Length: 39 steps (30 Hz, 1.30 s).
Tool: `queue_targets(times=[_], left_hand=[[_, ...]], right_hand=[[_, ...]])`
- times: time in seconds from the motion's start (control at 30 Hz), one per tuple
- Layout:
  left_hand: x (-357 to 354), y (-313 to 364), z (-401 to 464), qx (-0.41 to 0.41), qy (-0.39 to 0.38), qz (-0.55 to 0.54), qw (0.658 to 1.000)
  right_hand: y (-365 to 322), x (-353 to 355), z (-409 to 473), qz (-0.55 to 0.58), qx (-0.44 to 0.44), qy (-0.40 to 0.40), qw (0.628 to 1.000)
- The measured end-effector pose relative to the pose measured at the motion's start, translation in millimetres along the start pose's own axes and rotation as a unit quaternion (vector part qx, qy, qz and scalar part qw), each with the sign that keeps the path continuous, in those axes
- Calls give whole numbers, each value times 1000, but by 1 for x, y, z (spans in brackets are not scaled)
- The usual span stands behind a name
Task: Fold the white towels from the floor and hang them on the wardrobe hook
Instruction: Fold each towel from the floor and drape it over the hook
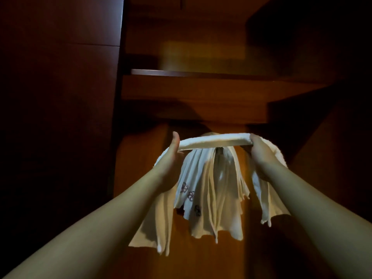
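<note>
A folded white towel (pixel 215 140) is stretched flat between both hands inside the open wardrobe. My left hand (pixel 171 156) grips its left end, thumb up over the edge. My right hand (pixel 259 152) grips its right end, fingers curled round it. Just below it hang several white towels (pixel 209 196), bunched on a metal hook (pixel 219 153) that barely shows behind them. One hanging towel carries small dark flower embroidery (pixel 190 195). The held towel's ends droop behind both wrists.
A wooden shelf (pixel 201 74) crosses the wardrobe above the hands. The orange-brown back panel (pixel 141 158) stands behind the towels. A dark door panel (pixel 60 97) fills the left side and a dark side wall (pixel 322 137) the right.
</note>
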<state>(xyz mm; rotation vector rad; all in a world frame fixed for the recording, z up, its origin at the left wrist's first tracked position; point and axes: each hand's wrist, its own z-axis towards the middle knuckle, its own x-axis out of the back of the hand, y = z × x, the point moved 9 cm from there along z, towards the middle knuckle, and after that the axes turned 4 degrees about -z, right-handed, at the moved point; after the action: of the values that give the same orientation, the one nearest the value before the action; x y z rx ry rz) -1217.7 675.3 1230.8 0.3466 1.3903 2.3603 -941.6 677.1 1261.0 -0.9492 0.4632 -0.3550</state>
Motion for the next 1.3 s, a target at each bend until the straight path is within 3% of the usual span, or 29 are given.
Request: queue_targets(times=[0.2,0.3,0.47,0.53,0.73,0.97,1.17,1.3], left_hand=[[22,-2,78,-96,68,-3,993],[20,-6,114,-98,26,5,995],[31,-11,158,-135,-7,-5,991],[34,-11,171,-139,-3,-7,990],[48,-4,200,-158,7,33,987],[42,-5,208,-195,-26,75,978],[61,-24,233,-139,71,6,988],[62,-31,234,-135,67,-16,988]], right_hand=[[28,-44,84,-52,-42,-104,992],[42,-41,120,-87,-46,-81,992],[43,-82,143,-105,-17,-272,956],[40,-92,152,-104,2,-304,947],[38,-110,176,-100,10,-348,932],[56,-110,198,-149,4,-329,932],[66,-114,210,-177,-7,-301,937],[81,-110,212,-159,-10,-308,938]])
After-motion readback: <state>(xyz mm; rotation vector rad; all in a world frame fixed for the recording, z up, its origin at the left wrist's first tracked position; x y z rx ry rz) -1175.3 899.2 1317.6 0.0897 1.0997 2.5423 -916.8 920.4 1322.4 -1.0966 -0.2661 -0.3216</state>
